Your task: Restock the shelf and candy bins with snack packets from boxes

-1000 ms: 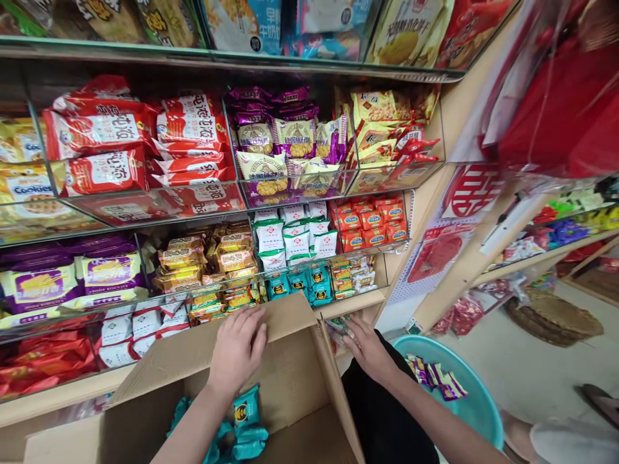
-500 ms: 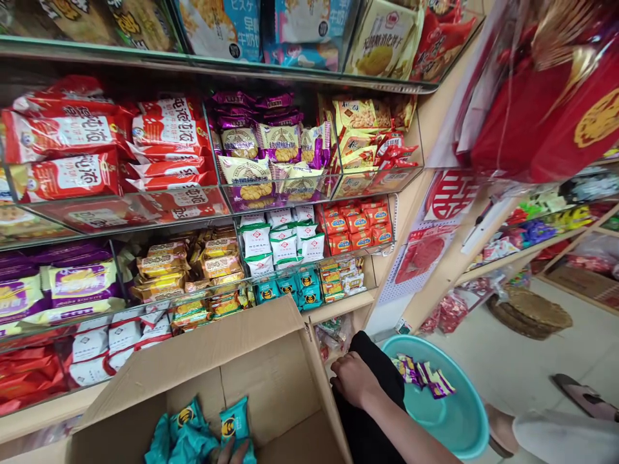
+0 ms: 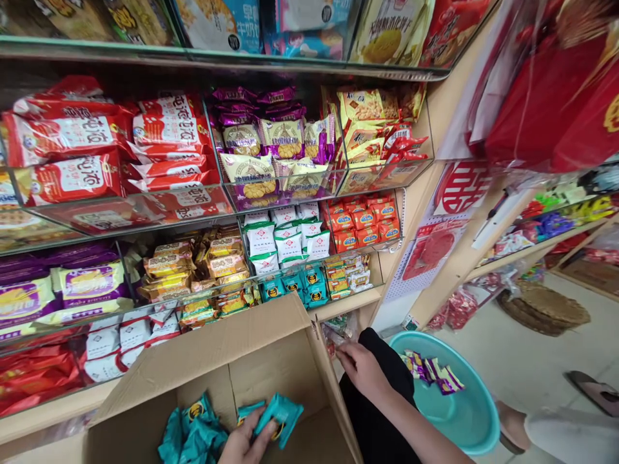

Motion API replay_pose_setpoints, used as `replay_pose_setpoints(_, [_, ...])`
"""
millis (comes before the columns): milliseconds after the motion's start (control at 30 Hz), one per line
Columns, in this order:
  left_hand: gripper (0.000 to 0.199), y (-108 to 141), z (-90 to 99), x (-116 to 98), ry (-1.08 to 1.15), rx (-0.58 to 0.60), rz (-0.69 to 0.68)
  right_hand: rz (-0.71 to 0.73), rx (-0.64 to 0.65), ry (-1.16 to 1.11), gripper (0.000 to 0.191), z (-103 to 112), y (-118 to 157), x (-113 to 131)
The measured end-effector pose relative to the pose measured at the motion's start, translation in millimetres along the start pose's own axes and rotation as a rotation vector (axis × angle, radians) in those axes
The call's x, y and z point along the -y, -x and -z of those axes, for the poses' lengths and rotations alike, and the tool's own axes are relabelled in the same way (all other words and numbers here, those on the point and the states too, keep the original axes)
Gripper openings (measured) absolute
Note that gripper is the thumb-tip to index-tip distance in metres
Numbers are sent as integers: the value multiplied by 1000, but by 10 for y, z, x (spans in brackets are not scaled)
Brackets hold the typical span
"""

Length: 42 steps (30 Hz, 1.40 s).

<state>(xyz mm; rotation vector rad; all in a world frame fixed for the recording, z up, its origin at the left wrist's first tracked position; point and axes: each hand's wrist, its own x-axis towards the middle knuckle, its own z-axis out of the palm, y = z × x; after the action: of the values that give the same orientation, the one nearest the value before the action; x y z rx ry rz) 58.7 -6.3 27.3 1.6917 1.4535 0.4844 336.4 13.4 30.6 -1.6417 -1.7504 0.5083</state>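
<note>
My left hand (image 3: pixel 245 443) is inside an open cardboard box (image 3: pixel 246 335), its thumb and fingers closed on a small teal snack packet (image 3: pixel 283 415). Another teal packet (image 3: pixel 249 410) shows right behind the fingers; whether it is also gripped I cannot tell. A pile of similar teal packets (image 3: pixel 193 428) lies to the left in the box. Just outside the box's right wall, my right hand (image 3: pixel 362 370) rests on my black-clad knee (image 3: pixel 387 357). Its fingers are loosely bent and hold nothing that I can see.
Shelf bins ahead hold wrapped snacks, including teal packets (image 3: pixel 314 287), green-and-white packets (image 3: pixel 290 241) and red packets (image 3: pixel 365 222). To the right, a turquoise basin (image 3: pixel 476 412) holds several purple packets (image 3: pixel 435 374). Beyond it are a person's foot (image 3: pixel 512 425) and a woven tray (image 3: pixel 546 309).
My left hand has come up from the box's lower part with a teal packet, moving right. My right hand stays on the knee, its fingers slightly straighter. The view has shifted slightly.
</note>
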Motion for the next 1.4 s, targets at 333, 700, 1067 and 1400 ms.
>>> replay_pose_setpoints(333, [32,119,-94,-1159,666,-31,48,-132,-27,-719,27,50,163,955])
replay_pose_setpoints(700, [45,133,-79,-1187,566,-110,32,-102,-19,-670,38,-7,247,947])
replay_pose_setpoints(1067, [45,116,-103,-1150,529,-232,115,59,-160,-443,22,55,301,903])
replay_pose_setpoints(1400, [45,79,-117,-1284,729,-191,237,560,-12,165,33,255,322,870])
